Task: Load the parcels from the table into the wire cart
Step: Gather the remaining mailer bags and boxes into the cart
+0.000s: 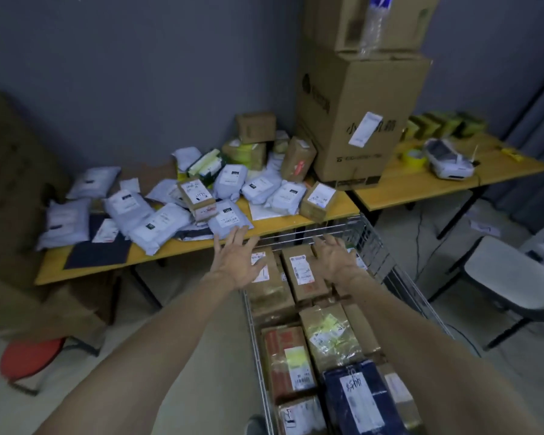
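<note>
Fingers (234, 237) on the left hand (236, 262) and right hand (335, 259) spread wide, holding nothing, above the cart's (327, 229) far end. Parcels (157, 215) lie heaped on the table (54, 268) beyond, a few near its edge; a hasty grab there could, I think, knock loose ones to the floor (201, 309).

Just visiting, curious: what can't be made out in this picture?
Head view:
Print on the white labels of the grey plastic mailer bags: too small, blurred.
Floor of the silver wire cart: hidden under brown cardboard parcels.
Cart's near end: cut off by the bottom edge.
Top of the tall stacked cardboard boxes: beyond the upper edge.
</note>
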